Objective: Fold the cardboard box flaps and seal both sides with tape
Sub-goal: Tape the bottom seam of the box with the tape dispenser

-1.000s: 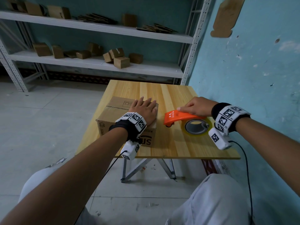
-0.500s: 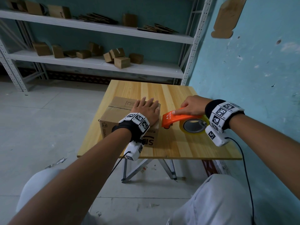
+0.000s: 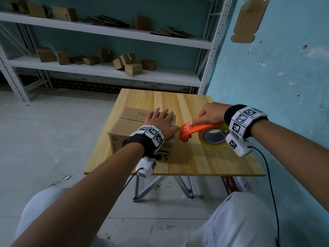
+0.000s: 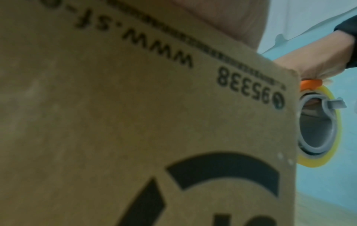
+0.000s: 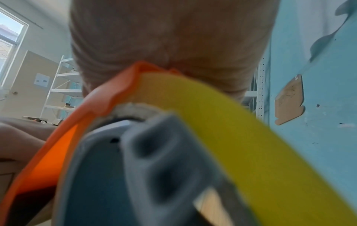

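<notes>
A brown cardboard box [image 3: 124,132] with its top flaps folded down sits on the left part of the wooden table [image 3: 204,157]. My left hand [image 3: 161,120] lies flat on the box top with fingers spread, pressing the flaps. My right hand [image 3: 211,113] grips an orange tape dispenser [image 3: 197,129] holding a yellowish tape roll [image 3: 213,136]. The dispenser's nose nearly touches the box's right top edge. In the left wrist view the printed box side [image 4: 135,114] fills the frame, with the tape roll [image 4: 316,131] past its right edge. The right wrist view shows the dispenser [image 5: 58,145] and roll [image 5: 222,122] close up.
A blue wall [image 3: 284,77] runs right beside the table. White metal shelves [image 3: 106,72] at the back hold several small cardboard boxes and flat cardboard. Grey floor [image 3: 44,139] lies to the left. Bare tabletop shows behind and in front of the dispenser.
My right hand has carried the tape dispenser leftward until its nose reaches the box's right edge. My left hand has stayed flat on the box top.
</notes>
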`<move>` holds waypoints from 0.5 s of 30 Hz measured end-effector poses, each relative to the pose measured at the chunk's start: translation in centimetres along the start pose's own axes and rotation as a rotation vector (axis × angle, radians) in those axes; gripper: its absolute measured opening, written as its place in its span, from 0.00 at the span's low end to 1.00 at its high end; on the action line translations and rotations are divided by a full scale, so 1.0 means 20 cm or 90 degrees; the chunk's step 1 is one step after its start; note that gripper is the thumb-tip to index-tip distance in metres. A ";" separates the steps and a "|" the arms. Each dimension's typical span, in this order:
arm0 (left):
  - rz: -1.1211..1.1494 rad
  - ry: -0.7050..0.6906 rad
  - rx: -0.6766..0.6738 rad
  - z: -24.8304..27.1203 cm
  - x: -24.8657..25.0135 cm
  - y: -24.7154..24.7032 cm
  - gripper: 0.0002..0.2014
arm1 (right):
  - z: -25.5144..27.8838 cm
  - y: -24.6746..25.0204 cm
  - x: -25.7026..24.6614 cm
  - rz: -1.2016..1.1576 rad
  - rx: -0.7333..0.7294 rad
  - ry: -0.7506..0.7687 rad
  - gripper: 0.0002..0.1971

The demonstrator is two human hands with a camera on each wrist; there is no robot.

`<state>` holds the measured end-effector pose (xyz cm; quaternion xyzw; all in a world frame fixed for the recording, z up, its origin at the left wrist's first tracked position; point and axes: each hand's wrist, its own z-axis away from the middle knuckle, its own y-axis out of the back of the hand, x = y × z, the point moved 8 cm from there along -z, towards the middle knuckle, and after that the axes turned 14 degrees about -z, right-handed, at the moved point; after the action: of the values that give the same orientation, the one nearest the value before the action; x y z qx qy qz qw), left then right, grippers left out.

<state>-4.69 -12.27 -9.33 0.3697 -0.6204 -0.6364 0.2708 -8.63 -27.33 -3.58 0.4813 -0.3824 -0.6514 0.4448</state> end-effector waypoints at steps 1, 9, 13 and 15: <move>0.000 0.001 0.003 0.00 0.00 0.00 0.36 | 0.00 0.00 0.00 0.001 -0.001 -0.001 0.27; -0.009 0.000 0.000 0.00 0.00 -0.01 0.37 | -0.01 0.00 -0.07 0.054 0.007 -0.010 0.29; -0.003 0.001 0.004 0.00 0.00 0.00 0.36 | 0.02 0.02 -0.13 0.115 0.017 0.000 0.27; 0.009 0.000 0.010 0.01 0.00 0.01 0.35 | 0.05 -0.04 -0.11 0.262 -0.001 -0.007 0.25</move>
<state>-4.95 -12.12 -9.15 0.3679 -0.6279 -0.6295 0.2723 -9.44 -24.96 -3.55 0.3894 -0.4741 -0.5498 0.5668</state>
